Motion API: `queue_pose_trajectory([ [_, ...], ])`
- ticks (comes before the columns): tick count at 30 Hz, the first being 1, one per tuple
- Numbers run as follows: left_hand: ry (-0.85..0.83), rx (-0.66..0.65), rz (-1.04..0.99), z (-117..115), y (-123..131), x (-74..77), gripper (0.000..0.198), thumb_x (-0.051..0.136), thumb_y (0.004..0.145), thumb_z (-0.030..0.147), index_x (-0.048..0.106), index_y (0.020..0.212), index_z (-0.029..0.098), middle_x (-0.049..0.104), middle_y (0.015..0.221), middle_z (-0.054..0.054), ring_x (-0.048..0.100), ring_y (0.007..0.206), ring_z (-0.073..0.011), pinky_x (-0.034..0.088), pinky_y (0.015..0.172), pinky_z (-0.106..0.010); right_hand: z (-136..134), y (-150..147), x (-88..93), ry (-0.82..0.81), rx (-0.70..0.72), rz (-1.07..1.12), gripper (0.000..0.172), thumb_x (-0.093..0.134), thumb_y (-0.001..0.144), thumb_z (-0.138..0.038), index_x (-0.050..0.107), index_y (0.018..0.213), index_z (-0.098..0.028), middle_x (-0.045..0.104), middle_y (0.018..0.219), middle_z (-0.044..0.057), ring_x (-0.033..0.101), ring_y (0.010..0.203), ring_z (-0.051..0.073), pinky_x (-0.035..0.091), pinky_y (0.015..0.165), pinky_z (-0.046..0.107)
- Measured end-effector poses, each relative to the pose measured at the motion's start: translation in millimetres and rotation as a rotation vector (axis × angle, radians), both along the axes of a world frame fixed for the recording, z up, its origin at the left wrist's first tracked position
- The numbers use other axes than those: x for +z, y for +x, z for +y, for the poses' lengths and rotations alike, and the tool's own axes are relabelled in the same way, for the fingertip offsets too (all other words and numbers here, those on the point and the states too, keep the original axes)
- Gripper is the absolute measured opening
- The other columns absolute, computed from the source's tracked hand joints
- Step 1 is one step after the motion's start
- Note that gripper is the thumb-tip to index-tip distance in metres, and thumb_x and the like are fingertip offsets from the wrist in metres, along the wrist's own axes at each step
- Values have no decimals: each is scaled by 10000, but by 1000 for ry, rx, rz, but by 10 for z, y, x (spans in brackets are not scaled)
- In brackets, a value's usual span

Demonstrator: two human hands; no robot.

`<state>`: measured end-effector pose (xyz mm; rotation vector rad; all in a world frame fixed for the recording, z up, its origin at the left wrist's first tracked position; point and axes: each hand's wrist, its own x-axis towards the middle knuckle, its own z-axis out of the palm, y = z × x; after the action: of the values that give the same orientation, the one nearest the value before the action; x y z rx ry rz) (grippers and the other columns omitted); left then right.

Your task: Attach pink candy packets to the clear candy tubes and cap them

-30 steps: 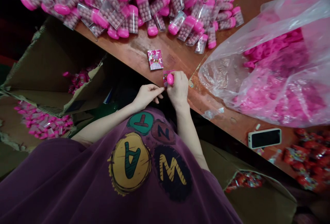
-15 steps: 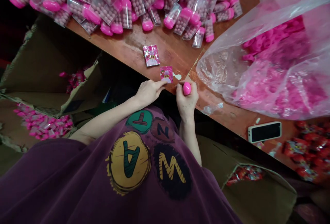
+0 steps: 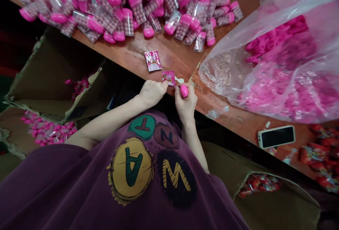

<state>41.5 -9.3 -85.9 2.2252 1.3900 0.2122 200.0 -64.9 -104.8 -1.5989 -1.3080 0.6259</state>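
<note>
My left hand (image 3: 152,92) is closed at the table's near edge, its fingertips pinching a small pink sticker label (image 3: 168,77). My right hand (image 3: 186,102) is wrapped round a pink-capped candy tube (image 3: 183,90), with only the cap showing above the fingers. The two hands almost touch. A second pink label (image 3: 153,60) lies flat on the brown table (image 3: 169,51) just beyond them. A heap of several clear tubes with pink caps (image 3: 137,4) fills the far side of the table.
A clear plastic bag of pink caps (image 3: 275,57) lies at the right. A phone (image 3: 276,136) rests near red packets (image 3: 320,163). An open cardboard box (image 3: 50,78) with pink tubes stands at the left, another box (image 3: 265,191) at lower right.
My right hand, which had swung right with the tube, has come back beside the left. The left hand moved up to the table edge and took the small label.
</note>
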Motion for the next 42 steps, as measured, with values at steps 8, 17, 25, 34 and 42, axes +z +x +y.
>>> queue_pose_trajectory([
  [8,2,14,-199,-138,-123,-48,437,421,1067,303,769,1288,155,701,828,-149,674,826,-272,432,869,-391,8,-8,124,-148,-71,557,383,746,909,-596,616,953,-239,561,649,-81,450,500,70,411,485,222],
  [17,-237,355,-619,-321,-136,128,208,668,990,391,772,1001,211,764,915,-74,699,786,-173,470,765,-266,28,22,9,-28,-40,519,446,817,838,-556,576,1099,-285,625,898,-38,530,615,84,503,559,249],
  [25,-753,494,-999,-231,-100,153,251,840,858,403,753,868,168,642,648,14,478,468,-65,308,466,-235,-27,-53,-8,-21,53,497,326,780,899,-455,575,1088,-285,636,933,-24,606,698,109,558,620,264],
  [34,-791,554,-1133,-265,-23,158,278,833,852,288,697,659,140,596,581,6,483,527,-60,362,525,-217,-9,-122,-44,-59,60,445,390,753,912,-523,593,1176,-285,673,1071,26,656,828,147,607,724,314],
  [42,-813,641,-1230,-308,70,86,299,882,798,313,700,660,120,621,560,4,484,451,-44,343,444,-196,-20,-265,-100,-64,-81,686,451,855,806,-516,598,1091,-279,593,832,-65,572,632,79,556,625,246],
])
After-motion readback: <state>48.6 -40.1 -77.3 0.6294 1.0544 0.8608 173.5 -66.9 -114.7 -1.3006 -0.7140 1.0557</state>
